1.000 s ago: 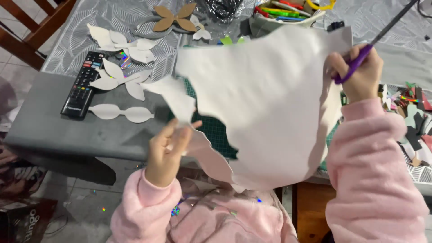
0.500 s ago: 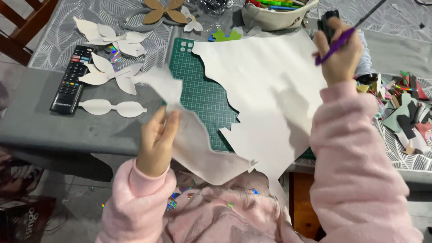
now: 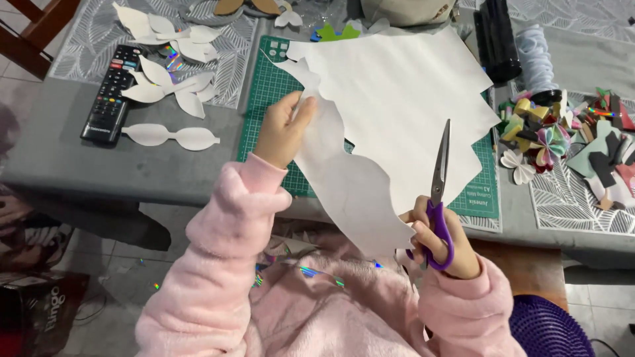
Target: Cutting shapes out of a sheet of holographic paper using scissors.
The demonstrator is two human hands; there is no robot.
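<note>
While both hands work apart, a large white paper sheet (image 3: 403, 86) spreads between and beyond them, over the green cutting mat (image 3: 274, 99). Left hand (image 3: 283, 131) pinches the sheet's wavy cut strip. Right hand (image 3: 440, 238), nearer the body, grips purple-handled scissors (image 3: 438, 192), blades upright and closed against the sheet. White petal cutouts (image 3: 169, 92) and a remote control (image 3: 111, 96) lie left of the left hand.

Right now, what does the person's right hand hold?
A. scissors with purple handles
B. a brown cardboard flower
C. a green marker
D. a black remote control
A: the right hand grips the purple-handled scissors, blades pointing up beside the white sheet that the left hand pinches at its wavy edge.
</note>
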